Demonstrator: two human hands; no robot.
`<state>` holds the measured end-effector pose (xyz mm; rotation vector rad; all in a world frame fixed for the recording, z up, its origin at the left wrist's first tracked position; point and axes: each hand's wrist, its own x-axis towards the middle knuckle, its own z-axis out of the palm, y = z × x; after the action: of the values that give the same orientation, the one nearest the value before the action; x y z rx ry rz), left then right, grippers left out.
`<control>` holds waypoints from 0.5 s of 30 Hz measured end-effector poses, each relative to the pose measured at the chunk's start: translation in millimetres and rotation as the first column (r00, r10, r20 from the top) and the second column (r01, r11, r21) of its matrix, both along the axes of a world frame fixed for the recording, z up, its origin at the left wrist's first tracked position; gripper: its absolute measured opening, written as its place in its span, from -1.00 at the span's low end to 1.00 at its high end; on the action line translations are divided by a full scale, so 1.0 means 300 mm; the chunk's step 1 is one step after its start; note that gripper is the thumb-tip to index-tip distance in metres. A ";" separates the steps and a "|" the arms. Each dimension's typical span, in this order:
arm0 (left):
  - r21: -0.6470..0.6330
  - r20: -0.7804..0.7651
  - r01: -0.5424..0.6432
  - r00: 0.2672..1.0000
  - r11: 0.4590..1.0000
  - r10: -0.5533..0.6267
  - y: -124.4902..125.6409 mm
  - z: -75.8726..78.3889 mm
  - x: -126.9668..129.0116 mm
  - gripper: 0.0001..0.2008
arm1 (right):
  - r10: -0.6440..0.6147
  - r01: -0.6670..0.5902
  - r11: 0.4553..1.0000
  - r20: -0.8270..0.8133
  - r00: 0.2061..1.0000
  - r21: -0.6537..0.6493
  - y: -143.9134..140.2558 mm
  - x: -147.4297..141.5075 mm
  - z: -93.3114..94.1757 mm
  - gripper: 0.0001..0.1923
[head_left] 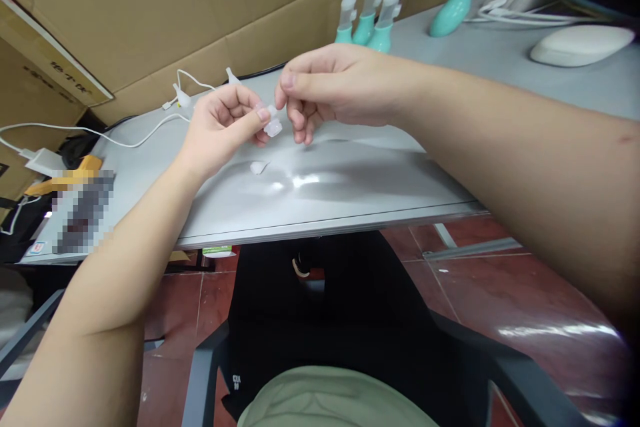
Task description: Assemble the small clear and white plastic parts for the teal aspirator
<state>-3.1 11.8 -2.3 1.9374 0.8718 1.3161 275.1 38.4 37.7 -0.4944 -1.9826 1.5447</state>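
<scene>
Head view: clear part (273, 121) half-hidden by fingers (260, 113)

We see a grey table (350, 187) backed by cardboard (165, 7). At the table's far edge, against the cardboard, stand three teal bottles (370, 13) in a row, with a larger teal bottle (457, 3) lying tilted further right. Near the table's right end rests a white mouse (580, 45), with white cables (520, 10) behind it. Along the table's left part runs a white cord (120, 140) to a charger (45, 161). Under the table stands a black chair (330, 320) on red floor tiles (500, 293).
</scene>
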 end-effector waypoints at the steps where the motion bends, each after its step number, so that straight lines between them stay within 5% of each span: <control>1: 0.015 0.000 -0.010 1.000 1.000 0.010 0.002 -0.002 0.000 -0.24 | -0.003 0.003 1.000 -0.007 1.000 0.027 0.002 0.000 -0.003 -0.66; 15: 0.064 -0.069 -0.043 0.996 0.997 0.048 0.044 -0.041 -0.018 -0.06 | -0.101 0.109 0.950 -0.042 0.994 0.292 0.006 -0.018 -0.039 -0.65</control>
<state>-8.7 25.1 -14.6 2.0338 0.9243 1.3223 269.6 40.2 25.8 -0.4450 -2.0835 1.1591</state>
